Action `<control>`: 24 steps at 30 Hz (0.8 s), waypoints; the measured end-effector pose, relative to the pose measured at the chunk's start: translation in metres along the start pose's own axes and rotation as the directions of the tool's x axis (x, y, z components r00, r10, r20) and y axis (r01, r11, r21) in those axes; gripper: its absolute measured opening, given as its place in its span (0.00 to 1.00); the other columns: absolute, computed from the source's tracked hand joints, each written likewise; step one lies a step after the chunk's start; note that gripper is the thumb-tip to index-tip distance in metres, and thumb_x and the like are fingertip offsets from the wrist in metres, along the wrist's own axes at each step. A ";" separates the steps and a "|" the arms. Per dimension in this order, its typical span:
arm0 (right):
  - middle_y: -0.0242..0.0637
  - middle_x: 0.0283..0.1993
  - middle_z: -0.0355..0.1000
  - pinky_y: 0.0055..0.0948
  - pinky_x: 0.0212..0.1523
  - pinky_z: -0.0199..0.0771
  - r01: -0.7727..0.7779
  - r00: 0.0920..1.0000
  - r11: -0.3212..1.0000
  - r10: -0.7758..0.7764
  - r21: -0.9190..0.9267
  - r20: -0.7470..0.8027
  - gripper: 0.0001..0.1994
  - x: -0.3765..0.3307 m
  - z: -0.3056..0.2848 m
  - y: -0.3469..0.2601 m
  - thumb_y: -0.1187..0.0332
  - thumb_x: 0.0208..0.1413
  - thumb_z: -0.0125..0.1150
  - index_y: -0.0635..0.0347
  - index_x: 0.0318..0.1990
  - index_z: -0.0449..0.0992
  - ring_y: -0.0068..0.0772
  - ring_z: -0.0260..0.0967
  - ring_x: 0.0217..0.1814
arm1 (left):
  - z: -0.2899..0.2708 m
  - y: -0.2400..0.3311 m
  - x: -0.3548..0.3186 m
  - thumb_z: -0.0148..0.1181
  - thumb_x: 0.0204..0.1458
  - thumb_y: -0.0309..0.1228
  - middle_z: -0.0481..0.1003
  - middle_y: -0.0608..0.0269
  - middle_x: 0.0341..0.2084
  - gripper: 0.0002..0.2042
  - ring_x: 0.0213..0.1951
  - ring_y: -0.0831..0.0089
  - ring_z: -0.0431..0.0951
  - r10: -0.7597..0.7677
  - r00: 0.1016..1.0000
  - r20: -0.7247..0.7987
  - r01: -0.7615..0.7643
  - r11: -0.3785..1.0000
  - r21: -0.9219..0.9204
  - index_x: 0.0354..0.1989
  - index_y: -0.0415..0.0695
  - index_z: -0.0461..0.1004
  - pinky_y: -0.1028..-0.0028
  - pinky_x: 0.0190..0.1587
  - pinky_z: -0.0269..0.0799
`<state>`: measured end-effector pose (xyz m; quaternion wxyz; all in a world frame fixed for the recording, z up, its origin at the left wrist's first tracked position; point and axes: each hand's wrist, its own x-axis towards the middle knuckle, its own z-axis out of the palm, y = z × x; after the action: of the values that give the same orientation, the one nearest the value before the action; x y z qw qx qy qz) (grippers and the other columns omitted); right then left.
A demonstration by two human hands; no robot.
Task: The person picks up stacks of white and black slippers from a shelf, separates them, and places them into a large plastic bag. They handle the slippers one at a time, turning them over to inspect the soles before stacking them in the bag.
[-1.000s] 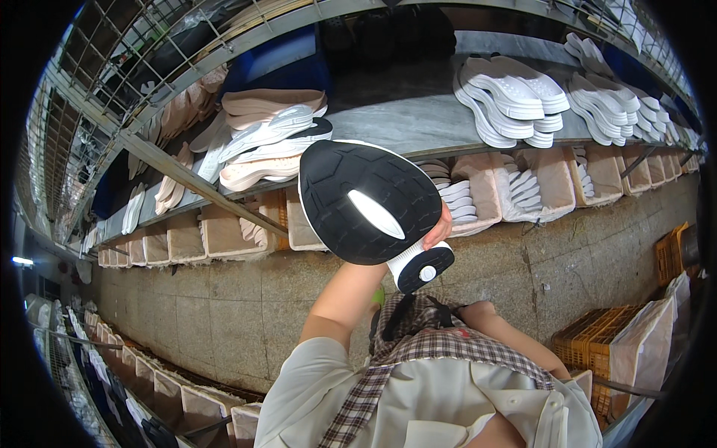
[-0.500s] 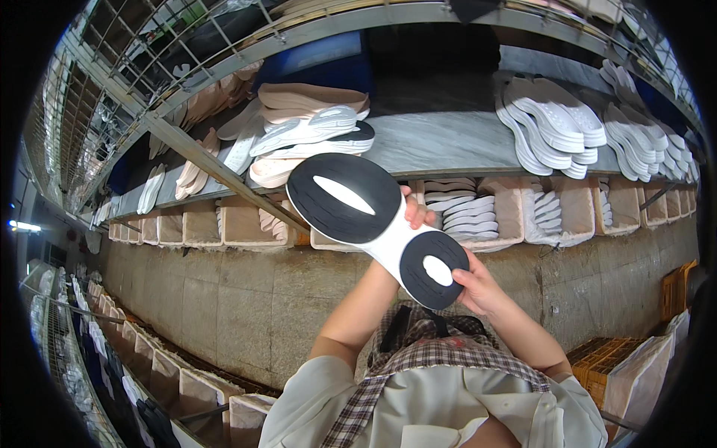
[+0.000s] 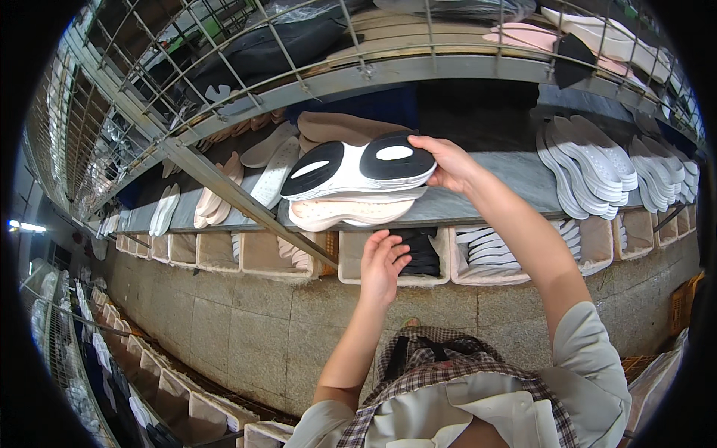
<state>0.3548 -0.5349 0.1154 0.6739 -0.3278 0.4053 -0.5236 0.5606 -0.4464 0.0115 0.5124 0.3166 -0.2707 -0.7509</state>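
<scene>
A white shoe sole with two black tread patches lies tread up on top of a small pile of soles. My right hand grips its right end, thumb on the black patch and fingers out of sight beneath the rim. Under it in the pile is a pale pink sole. Behind stands a darker, beige-brown sole. My left hand hangs in front of the shelf edge, empty, with loosely bent fingers held apart, not touching the pile.
The grey shelf carries more stacks, including white soles at right. A slanting metal bar runs just left of the pile. Wire mesh hangs above. Lined crates stand below, one holding black soles.
The black-and-white sole has gone from in front of my chest, held in both hands, onto the pile on the shelf. My left hand has let go; my right has reached forward with it.
</scene>
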 end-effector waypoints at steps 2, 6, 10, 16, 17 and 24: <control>0.24 0.23 0.69 0.15 0.11 0.57 -0.088 0.996 0.990 0.085 -0.112 -0.028 0.12 0.028 0.005 -0.006 0.56 0.58 0.54 0.55 0.35 0.72 0.16 0.62 0.15 | -0.014 0.003 0.003 0.50 0.59 0.29 0.72 0.61 0.38 0.10 0.37 0.70 0.75 -0.032 0.999 -0.007 0.032 0.998 0.046 0.48 0.46 0.63 0.71 0.38 0.72; 0.32 0.29 0.73 0.22 0.27 0.69 -0.106 0.983 0.935 0.046 -0.339 -0.180 0.17 0.052 0.001 -0.010 0.53 0.59 0.52 0.60 0.41 0.74 0.24 0.69 0.28 | -0.029 0.010 0.008 0.50 0.57 0.27 0.72 0.60 0.36 0.09 0.36 0.69 0.75 -0.053 0.997 -0.060 0.059 0.995 0.087 0.46 0.46 0.64 0.69 0.37 0.72; 0.37 0.40 0.73 0.27 0.33 0.69 -0.005 0.960 0.858 -0.139 -0.514 -0.243 0.26 0.043 -0.013 -0.005 0.46 0.57 0.51 0.64 0.45 0.73 0.28 0.69 0.37 | -0.033 0.012 0.007 0.51 0.57 0.27 0.72 0.61 0.35 0.09 0.35 0.71 0.75 -0.015 0.997 -0.072 0.024 0.991 0.129 0.46 0.46 0.64 0.70 0.36 0.71; 0.37 0.39 0.73 0.23 0.28 0.68 0.232 0.880 0.866 -0.381 -0.443 -0.283 0.26 -0.032 -0.061 0.025 0.46 0.56 0.52 0.65 0.42 0.72 0.26 0.69 0.33 | -0.002 -0.015 -0.001 0.52 0.58 0.29 0.72 0.61 0.35 0.09 0.35 0.73 0.74 -0.071 0.996 -0.060 0.083 0.972 0.221 0.46 0.46 0.65 0.73 0.35 0.71; 0.36 0.39 0.73 0.23 0.28 0.68 0.223 0.894 0.882 -0.356 -0.416 -0.273 0.25 -0.056 -0.076 0.034 0.46 0.56 0.52 0.65 0.42 0.72 0.25 0.69 0.33 | 0.008 -0.024 -0.001 0.52 0.58 0.29 0.72 0.61 0.35 0.08 0.34 0.73 0.74 -0.095 0.995 -0.036 0.101 0.963 0.249 0.45 0.46 0.65 0.73 0.35 0.71; 0.32 0.29 0.72 0.22 0.32 0.69 0.151 0.911 0.886 -0.297 -0.439 -0.287 0.12 -0.238 -0.163 0.134 0.62 0.56 0.55 0.63 0.34 0.74 0.20 0.68 0.30 | 0.093 -0.100 0.018 0.51 0.58 0.28 0.71 0.59 0.37 0.10 0.35 0.70 0.74 -0.184 0.944 0.275 0.054 0.906 0.421 0.47 0.46 0.62 0.71 0.36 0.72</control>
<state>0.2388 -0.2745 -0.0265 0.4425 -0.4088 0.5763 -0.5523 0.4256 -0.4223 -0.0046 0.3393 0.3113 -0.4777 -0.7482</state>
